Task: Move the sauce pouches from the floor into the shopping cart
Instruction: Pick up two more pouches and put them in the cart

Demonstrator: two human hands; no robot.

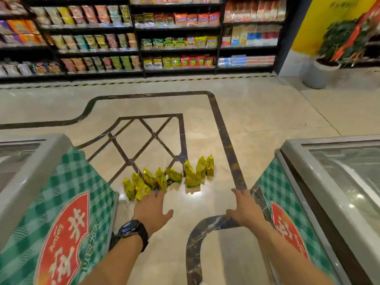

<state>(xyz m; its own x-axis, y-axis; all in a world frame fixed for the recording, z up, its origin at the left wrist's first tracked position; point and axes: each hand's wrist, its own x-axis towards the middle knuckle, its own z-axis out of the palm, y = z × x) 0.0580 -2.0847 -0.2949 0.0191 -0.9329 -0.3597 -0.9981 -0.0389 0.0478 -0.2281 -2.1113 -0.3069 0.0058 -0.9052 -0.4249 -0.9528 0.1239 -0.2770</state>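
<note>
Several yellow-green sauce pouches [168, 177] stand and lean in a loose row on the glossy tiled floor between two freezers. My left hand [151, 211], with a black watch on the wrist, stretches toward the left end of the row, fingers spread and straight, fingertips just short of the nearest pouch [141, 191]. My right hand [243, 208] is held out over the floor to the right, fingers relaxed and holding nothing. No shopping cart is in view.
A chest freezer with green checked wrap [61, 192] stands at the left and another [308, 192] at the right, forming a narrow aisle. Stocked snack shelves [144, 38] line the back. A potted plant [322, 66] stands at the far right.
</note>
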